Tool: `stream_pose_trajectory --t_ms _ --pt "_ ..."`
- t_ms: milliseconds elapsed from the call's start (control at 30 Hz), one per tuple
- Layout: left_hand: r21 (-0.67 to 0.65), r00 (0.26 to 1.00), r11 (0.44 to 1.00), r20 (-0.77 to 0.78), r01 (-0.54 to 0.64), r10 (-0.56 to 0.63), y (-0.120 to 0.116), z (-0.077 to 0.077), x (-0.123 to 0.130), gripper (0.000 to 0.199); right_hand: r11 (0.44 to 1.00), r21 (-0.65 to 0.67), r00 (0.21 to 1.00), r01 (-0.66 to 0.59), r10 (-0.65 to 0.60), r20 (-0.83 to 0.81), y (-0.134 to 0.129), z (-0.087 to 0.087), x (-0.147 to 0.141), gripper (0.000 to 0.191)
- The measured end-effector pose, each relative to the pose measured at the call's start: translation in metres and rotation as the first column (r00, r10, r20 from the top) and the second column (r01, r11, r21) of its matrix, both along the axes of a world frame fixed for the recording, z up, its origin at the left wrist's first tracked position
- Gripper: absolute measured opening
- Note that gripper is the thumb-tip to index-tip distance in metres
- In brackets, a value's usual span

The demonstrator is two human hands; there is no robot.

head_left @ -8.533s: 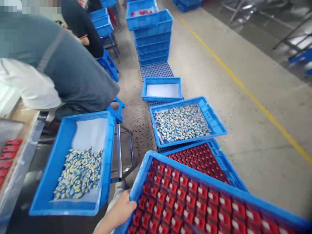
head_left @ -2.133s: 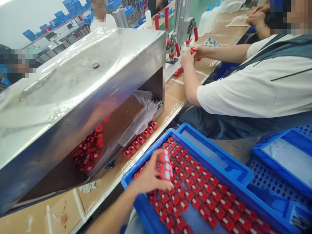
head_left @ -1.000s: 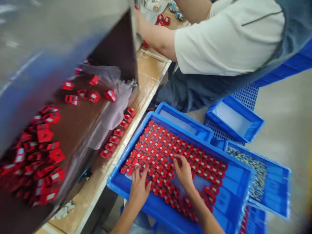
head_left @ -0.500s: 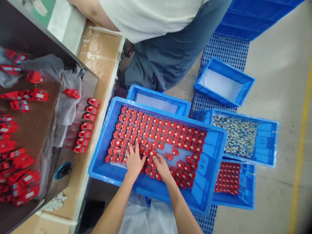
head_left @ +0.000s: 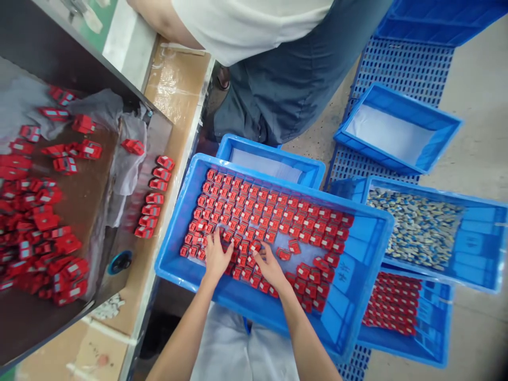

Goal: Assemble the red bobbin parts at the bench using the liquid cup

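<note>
Left hand (head_left: 217, 258) lies spread on red blocks (head_left: 258, 207), right hand's (head_left: 270, 266) grip unclear, the blue crate's (head_left: 367, 228) marking (head_left: 343, 270) illegible.

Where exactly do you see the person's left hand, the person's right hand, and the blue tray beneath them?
Left hand (head_left: 216, 258): head view, on the back of the hand.
Right hand (head_left: 272, 267): head view, on the back of the hand.
Blue tray (head_left: 363, 235): head view, on its bare inner end at picture right.
</note>
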State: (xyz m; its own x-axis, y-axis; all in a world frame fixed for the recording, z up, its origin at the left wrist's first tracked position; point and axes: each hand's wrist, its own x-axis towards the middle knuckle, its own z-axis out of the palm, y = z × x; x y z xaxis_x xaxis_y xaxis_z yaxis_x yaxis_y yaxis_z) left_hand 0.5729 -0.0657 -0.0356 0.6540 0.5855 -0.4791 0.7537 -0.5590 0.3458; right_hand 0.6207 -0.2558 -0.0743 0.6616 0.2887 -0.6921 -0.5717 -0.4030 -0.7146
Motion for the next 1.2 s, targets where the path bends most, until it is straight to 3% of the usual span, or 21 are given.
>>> stream_pose_trajectory --t_ms 233,400,500,600,667,867,1067,1200 --pt "-0.059 0.995 0.998 0.097 0.027 -0.021 0.013 -0.004 -0.003 0.048 0.998 0.024 0.996 -0.053 0.051 0.076 0.000 0.001 0.002 0.049" --pt "-0.055 0.992 0.991 -0.039 0.121 -0.124 0.007 0.007 0.013 0.069 0.999 0.021 0.985 -0.049 0.045 0.165 0.024 0.007 -0.008 0.051" --pt "-0.027 0.986 0.989 -0.079 0.143 -0.145 0.002 0.009 0.019 0.062 0.999 -0.045 0.983 0.028 -0.019 0.182 0.039 0.005 -0.013 0.052" --pt "0.006 0.982 0.986 -0.099 0.165 -0.164 -0.002 0.007 0.014 0.069 0.993 -0.084 0.979 0.084 -0.067 0.193 0.045 0.000 -0.015 0.050" --pt "0.003 0.982 0.987 -0.097 0.162 -0.160 -0.002 0.005 0.009 0.072 0.988 -0.105 0.977 0.113 -0.091 0.192 0.044 -0.003 -0.015 0.048" --pt "-0.158 0.977 0.965 0.014 0.211 -0.212 0.014 0.002 0.001 0.049 0.985 -0.113 0.985 0.130 -0.115 0.126 0.028 0.002 -0.017 0.045" --pt "-0.256 0.963 0.929 0.045 0.268 -0.265 0.025 0.004 0.005 0.049 0.990 -0.013 0.990 0.138 -0.138 0.028 0.021 0.018 -0.027 0.049" --pt "-0.242 0.964 0.935 0.013 0.261 -0.266 0.019 0.006 0.012 0.051 0.975 -0.029 0.976 0.219 -0.219 0.007 0.024 0.022 -0.030 0.054"
